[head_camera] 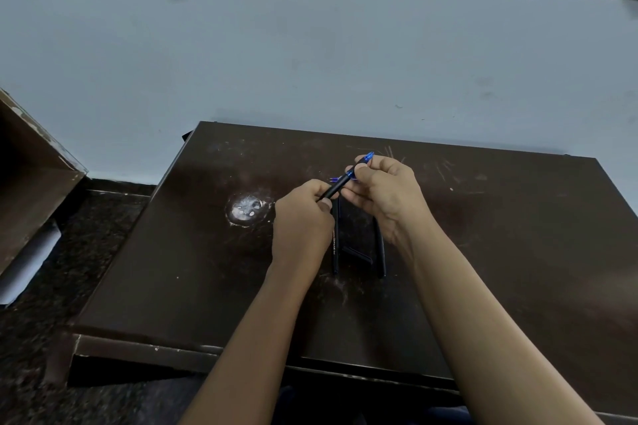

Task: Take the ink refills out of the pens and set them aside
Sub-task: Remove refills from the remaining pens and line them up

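Unscrewing the blue front section looks to be the step in hand. It is best done with the barrel held steady in one hand while the other twists along the pen's axis without bending it, so the refill can slide out straight.

1. Nearest, flat on the table beneath the heels of both hands: loose pen, second loose pen, and a short black piece between them.
2. Left hand: fingers curled, thumb and fingertips pinching the rear of the black barrel.
3. Held pen: clear of the table, slanting up and away from the left fingertips to the right.
4. Right hand: thumb and forefinger pinching the blue end, other fingers loosely curled below, blue tip jutting just past them.
5. Blue fragment: just beyond the left fingers, too small to identify.
6. Refill: not visible, presumably inside the barrel between the two pinches.
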`<state>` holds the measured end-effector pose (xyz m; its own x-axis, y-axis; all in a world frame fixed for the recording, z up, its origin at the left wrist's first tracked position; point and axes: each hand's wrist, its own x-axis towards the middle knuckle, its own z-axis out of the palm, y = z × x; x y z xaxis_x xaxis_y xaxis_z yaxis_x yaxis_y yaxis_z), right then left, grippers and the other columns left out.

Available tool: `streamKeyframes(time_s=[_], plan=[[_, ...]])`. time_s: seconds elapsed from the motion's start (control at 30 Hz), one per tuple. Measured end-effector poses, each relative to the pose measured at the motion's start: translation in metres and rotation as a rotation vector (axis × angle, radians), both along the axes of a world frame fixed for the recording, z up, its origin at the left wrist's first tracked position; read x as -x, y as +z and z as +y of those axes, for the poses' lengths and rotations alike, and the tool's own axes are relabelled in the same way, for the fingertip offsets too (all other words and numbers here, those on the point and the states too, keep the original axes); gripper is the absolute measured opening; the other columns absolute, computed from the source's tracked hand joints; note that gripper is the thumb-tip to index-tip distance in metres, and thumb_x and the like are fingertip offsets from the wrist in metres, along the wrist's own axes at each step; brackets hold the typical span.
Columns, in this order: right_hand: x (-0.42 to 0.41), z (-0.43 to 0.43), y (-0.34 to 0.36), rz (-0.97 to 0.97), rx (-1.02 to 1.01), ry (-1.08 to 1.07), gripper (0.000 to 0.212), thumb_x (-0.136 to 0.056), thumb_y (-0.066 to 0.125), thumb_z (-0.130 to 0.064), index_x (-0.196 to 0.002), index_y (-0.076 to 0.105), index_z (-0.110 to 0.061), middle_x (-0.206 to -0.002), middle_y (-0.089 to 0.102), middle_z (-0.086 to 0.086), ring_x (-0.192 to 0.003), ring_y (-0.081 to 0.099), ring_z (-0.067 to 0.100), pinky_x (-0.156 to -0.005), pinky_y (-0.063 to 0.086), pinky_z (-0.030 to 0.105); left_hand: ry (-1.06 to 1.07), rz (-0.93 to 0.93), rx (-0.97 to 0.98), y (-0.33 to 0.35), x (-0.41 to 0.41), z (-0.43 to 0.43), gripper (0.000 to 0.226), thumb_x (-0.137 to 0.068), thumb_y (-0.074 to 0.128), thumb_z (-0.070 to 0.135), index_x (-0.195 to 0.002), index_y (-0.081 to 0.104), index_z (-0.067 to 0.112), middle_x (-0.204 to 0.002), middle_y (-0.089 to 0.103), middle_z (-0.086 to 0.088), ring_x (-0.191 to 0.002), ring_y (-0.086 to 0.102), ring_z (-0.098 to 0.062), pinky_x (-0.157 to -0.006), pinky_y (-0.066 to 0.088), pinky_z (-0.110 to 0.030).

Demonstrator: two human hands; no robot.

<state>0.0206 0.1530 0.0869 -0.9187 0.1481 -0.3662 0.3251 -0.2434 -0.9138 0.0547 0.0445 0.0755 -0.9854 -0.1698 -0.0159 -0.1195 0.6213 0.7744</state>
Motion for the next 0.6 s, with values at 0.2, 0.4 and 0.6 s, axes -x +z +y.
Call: streamKeyframes(time_s=[0.2,0.4,0.6], plan=[[-0.0017,-0.0021,0.0024,0.025,0.0,0.009,0.014,-0.094,0.055,-0.008,-0.08,0.055,-0.008,-0.071,0.061,0.006,-0.059,0.062,0.008,-0.072,0.06,0.027,0.045,0.075,-0.026,0.0069,-0.0024,0.0019,0.021,-0.094,0.053,0.025,-0.073,0.056,0.021,-0.064,0.053,0.011,-0.057,0.048,-0.001,-0.047,0.033,-0.01],[-0.0008,-0.0004,0.006,0.039,0.005,-0.023,0.007,-0.093,0.057,-0.009,-0.086,0.056,-0.007,-0.082,0.064,0.01,-0.064,0.064,0.011,-0.068,0.059,0.024,0.081,0.13,-0.052,0.0064,-0.0025,0.0046,0.021,-0.094,0.049,0.008,-0.094,0.07,0.005,-0.069,0.056,0.004,-0.055,0.047,-0.001,-0.053,0.038,0.0],[-0.0027,0.0009,0.0056,0.04,-0.011,-0.023,0.005,-0.092,0.059,-0.01,-0.09,0.057,-0.007,-0.078,0.062,0.007,-0.065,0.063,0.01,-0.072,0.059,0.027,0.099,0.117,-0.136,0.0089,-0.0048,0.004,0.015,-0.094,0.054,0.017,-0.082,0.063,0.013,-0.072,0.057,0.009,-0.06,0.05,0.002,-0.055,0.038,0.003]])
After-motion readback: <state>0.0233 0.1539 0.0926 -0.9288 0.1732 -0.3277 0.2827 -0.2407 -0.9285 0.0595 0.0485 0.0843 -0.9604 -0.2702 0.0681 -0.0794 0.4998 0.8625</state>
